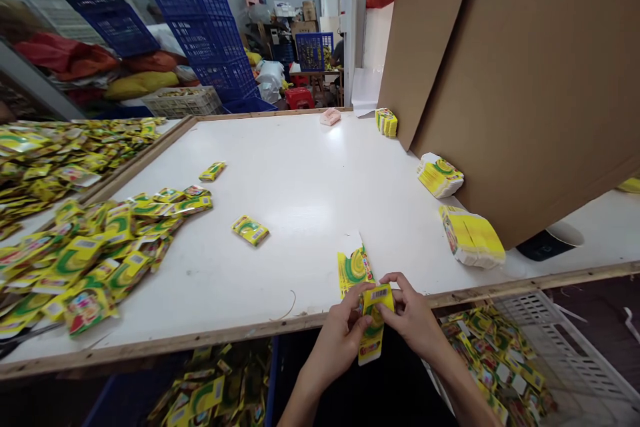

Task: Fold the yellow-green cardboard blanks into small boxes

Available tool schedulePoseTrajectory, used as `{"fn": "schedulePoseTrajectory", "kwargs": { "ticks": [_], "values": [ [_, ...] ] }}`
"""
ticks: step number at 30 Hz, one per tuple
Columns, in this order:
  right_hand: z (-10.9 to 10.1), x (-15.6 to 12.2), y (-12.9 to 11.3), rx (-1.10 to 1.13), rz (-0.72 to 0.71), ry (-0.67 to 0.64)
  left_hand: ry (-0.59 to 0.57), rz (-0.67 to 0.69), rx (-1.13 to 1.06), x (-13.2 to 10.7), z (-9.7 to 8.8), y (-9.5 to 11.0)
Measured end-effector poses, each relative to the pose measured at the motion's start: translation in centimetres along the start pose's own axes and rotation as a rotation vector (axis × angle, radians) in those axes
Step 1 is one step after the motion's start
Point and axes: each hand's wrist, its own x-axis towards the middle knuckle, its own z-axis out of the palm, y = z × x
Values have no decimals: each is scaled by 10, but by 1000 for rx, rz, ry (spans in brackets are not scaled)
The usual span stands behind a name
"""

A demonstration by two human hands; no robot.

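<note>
Between both hands, over the table's front edge, is a small yellow and green carton [370,347] with a barcode panel and a flap hanging at its lower end. My left hand [340,333] grips its left side, thumb across the front. From the right, my right hand [413,317] pinches it near the top with the thumb on its face. Just beyond them, a flat printed carton [356,267] lies on the white tabletop. A single filled packet [251,230] rests farther left, and another packet [213,171] sits behind it.
A heap of yellow packets [100,253] covers the table's left side. Stacks of flat cartons [473,237] line a leaning cardboard sheet [530,80] on the right, beside a dark cup [545,243]. Below the edge stand a white crate [575,347] and a blue bin [274,373], both holding packets.
</note>
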Motion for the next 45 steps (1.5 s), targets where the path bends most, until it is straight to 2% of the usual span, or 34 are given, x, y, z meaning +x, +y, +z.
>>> {"fn": "schedulePoseTrajectory", "kwargs": {
  "ticks": [6, 10, 13, 16, 18, 21, 23, 25, 28, 31, 34, 36, 38, 41, 43, 45],
  "values": [
    [-2, 1, 2, -145, -34, 16, -8, -62, -178, 1, 0, 4],
    [-5, 1, 1, -108, -96, 5, 7, -85, -328, 1, 2, 9],
    [-9, -1, -4, -50, -142, 74, -13, -53, -358, 4, 9, 9],
    [-25, -10, -14, -54, -118, 130, -35, -17, -300, 10, 14, 6],
    [-45, -18, -22, -220, -137, 230, 33, 12, -143, 15, 11, 1],
    [-76, -27, -28, -544, -174, 426, 253, 45, 126, 24, 1, -13],
    [-84, -26, -23, -622, -157, 498, 326, 37, 198, 27, -4, -26],
    [-76, -16, -11, -584, -140, 474, 290, 27, 207, 27, -5, -37],
    [-41, 11, 15, -465, -111, 388, 189, 38, 217, 25, 1, -48],
    [-2, 38, 38, -395, -52, 351, 151, 31, 231, 24, 3, -50],
    [19, 50, 46, -351, -34, 322, 154, 22, 165, 23, 2, -49],
    [21, 50, 44, -292, -27, 355, 191, 47, 63, 23, 1, -49],
    [18, 45, 37, -171, -25, 387, 300, 88, -64, 23, 1, -48],
    [10, 34, 26, 135, -46, 325, 444, 124, -225, 24, -1, -44],
    [7, 26, 21, 331, -39, 230, 394, 100, -320, 25, -4, -39],
    [5, 20, 17, 442, -9, 152, 284, 63, -424, 25, -5, -34]
  ]
}}
